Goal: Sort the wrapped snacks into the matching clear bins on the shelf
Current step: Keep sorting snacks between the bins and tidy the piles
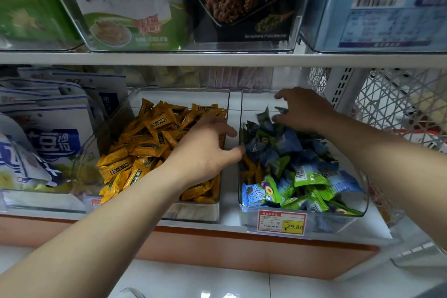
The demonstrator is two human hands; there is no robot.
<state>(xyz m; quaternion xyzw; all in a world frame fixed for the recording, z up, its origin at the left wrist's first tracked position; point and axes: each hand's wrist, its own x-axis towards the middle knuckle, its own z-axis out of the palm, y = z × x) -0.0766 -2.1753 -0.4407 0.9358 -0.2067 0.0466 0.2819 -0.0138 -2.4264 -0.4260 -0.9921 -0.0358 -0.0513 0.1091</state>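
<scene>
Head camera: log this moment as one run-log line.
left hand: at orange-snack bin right edge, grip unclear | right hand: open over blue-green snacks, right bin | stray orange wrappers in right bin

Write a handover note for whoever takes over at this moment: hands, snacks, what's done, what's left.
Left hand: over the right edge of the orange-snack bin, thumb at the neighbouring bin's wall; any hold is hidden.
Right hand: spread over the back of the blue-and-green bin, touching wrappers; grip unclear.
Done: orange snacks and blue-and-green snacks mostly sit apart.
Left: a few orange wrappers seem to lie along the blue-and-green bin's left wall; move them over.
</scene>
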